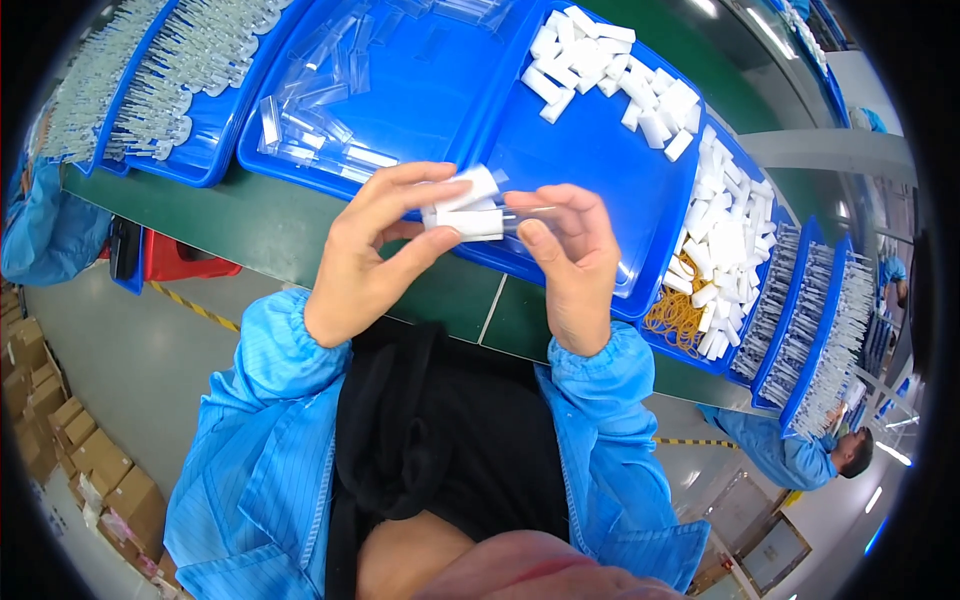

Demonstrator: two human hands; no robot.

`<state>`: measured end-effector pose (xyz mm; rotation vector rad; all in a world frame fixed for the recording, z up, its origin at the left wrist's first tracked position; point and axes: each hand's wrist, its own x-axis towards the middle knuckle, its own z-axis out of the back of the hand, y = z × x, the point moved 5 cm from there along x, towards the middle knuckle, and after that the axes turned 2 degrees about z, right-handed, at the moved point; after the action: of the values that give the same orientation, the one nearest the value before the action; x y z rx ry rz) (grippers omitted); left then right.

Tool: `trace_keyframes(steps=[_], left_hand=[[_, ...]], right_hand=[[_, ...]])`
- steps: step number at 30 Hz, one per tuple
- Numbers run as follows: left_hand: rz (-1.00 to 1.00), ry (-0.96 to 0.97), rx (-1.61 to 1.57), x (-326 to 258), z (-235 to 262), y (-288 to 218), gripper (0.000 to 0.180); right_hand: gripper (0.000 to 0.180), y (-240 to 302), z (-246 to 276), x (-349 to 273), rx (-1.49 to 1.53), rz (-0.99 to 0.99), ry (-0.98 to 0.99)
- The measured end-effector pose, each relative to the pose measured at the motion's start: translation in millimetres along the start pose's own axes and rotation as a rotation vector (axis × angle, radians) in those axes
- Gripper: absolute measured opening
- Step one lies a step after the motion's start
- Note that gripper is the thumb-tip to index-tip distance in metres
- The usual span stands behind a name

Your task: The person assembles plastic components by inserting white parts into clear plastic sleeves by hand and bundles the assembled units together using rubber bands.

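Black cloth (455,400) and a blue jacket (255,440) lay nearest, beyond which the left hand (365,255) pinched white blocks (472,223) and the right hand (583,262) pinched clear plastic (522,213) beside them, over blue trays (590,165) on the green counter (270,236).

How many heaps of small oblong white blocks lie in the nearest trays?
2. One heap of small oblong white blocks lies at the far end of a blue plastic tray; the second heap lies right of this tray, beside yellow rubber bands.
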<state>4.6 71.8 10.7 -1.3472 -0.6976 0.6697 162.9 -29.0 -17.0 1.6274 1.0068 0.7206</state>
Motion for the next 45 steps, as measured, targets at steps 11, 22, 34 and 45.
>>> trace_keyframes(steps=[11, 22, 34, 45], left_hand=[[0.021, 0.076, -0.179, -7.4, 1.9, 16.9, 0.033], [0.190, -0.016, -0.334, -10.3, 3.4, 25.4, 0.036], [0.043, 0.064, -0.153, -10.9, 1.3, 8.8, 0.041], [-0.026, 0.114, 0.014, -11.5, 17.3, 13.0, 0.032]], right_hand=[[0.021, -3.1, -5.1, -11.8, -0.041, -0.008, -0.099], [0.031, 2.7, -2.2, -10.3, -0.129, 0.057, -0.049], [0.043, 1.7, -4.1, -5.9, -0.128, 0.013, 0.043], [0.032, 8.3, -10.6, 3.1, -0.343, 0.079, 0.185]])
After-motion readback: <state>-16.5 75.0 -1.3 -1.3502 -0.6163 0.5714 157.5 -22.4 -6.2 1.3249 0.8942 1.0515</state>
